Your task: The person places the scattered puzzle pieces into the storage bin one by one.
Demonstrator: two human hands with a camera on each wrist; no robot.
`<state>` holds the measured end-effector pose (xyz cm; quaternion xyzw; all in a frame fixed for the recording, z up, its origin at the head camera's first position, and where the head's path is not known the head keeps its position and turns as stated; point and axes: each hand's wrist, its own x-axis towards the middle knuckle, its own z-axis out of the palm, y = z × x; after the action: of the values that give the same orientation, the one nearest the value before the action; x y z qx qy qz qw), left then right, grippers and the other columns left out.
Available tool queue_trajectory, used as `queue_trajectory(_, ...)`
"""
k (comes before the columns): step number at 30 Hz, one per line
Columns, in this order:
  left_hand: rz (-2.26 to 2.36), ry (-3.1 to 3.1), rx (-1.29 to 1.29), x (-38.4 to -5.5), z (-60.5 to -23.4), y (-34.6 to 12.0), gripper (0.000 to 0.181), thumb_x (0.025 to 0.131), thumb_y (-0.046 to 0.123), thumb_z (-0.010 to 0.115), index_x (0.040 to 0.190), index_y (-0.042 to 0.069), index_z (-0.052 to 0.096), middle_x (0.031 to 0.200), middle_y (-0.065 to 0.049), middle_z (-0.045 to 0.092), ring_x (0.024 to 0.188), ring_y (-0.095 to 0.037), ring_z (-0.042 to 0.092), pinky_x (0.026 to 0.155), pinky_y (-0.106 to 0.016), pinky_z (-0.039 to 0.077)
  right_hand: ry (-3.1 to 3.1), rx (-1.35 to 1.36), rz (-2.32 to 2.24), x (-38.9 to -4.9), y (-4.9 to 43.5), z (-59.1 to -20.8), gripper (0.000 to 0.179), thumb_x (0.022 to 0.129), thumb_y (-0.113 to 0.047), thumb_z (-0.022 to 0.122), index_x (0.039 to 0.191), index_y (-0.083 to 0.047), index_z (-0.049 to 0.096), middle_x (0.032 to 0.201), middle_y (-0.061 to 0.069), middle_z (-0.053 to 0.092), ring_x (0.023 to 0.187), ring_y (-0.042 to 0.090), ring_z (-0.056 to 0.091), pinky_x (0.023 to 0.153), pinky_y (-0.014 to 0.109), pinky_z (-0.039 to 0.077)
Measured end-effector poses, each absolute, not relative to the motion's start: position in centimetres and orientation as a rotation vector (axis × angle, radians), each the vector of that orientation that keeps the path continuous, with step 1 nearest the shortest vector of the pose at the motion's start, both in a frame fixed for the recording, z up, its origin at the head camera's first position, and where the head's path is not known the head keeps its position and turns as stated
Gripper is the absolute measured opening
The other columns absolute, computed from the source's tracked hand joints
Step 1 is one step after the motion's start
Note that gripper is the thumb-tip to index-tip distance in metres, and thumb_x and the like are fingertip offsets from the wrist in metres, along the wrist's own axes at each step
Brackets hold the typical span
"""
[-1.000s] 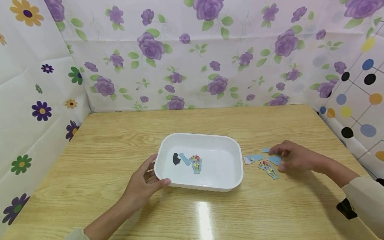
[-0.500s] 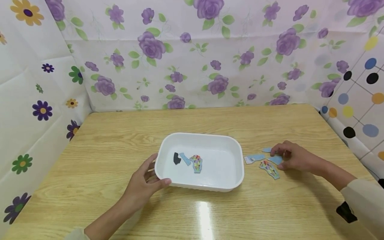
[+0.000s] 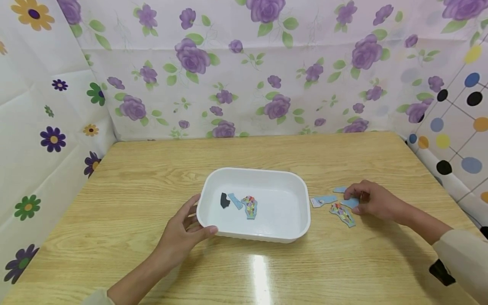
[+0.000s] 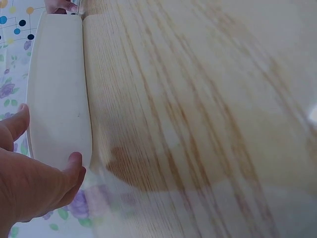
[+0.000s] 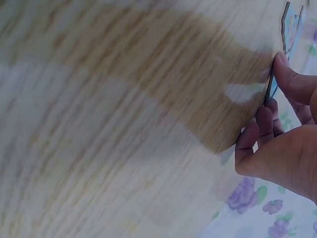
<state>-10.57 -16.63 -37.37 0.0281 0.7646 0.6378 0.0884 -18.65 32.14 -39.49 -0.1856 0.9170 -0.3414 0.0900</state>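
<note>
A white plastic tray (image 3: 282,203) sits mid-table. My left hand (image 3: 183,237) grips its left end, thumb over the front rim and fingers along the side wall. Lying inside are a black puzzle piece (image 3: 225,201), a narrow blue puzzle piece (image 3: 235,201) and a multicoloured puzzle piece (image 3: 249,207). Right of the tray, my right hand (image 3: 379,201) pinches a light-blue puzzle piece (image 3: 349,203) between thumb and fingers, at table level. Around it lie a second multicoloured piece (image 3: 343,215), a blue piece with a pale end (image 3: 323,201) and another blue piece (image 3: 339,189), partly hidden by the fingers.
The wooden table (image 3: 152,169) runs back to a floral cloth (image 3: 236,84). A dotted cloth (image 3: 457,127) hangs on the right, a flower-patterned one (image 3: 53,169) on the left. A black object (image 3: 441,272) lies near the right sleeve.
My right thumb and fingers have closed in on the light-blue puzzle piece, with only a slight shift of the hand. The left hand and the tray have stayed in place.
</note>
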Motion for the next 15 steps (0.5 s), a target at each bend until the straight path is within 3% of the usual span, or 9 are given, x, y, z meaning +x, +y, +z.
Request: queue_trajectory(15,1.888,2.293,0.077,-10.53,-37.30,-16.60,0.089,0.079,0.015,0.081,0.151,0.018,0.027,0.138,-0.015,0.044,0.124,-0.033,0.051,0.091,-0.026,0.056,2.902,-0.899,-0.852,-18.16,31.59,-40.28,0.036,0.074,0.008,0.075,0.097,-0.016,0.061,0.085,0.000,0.049,0.075,0.014,0.034,0.059,0.021,0.033)
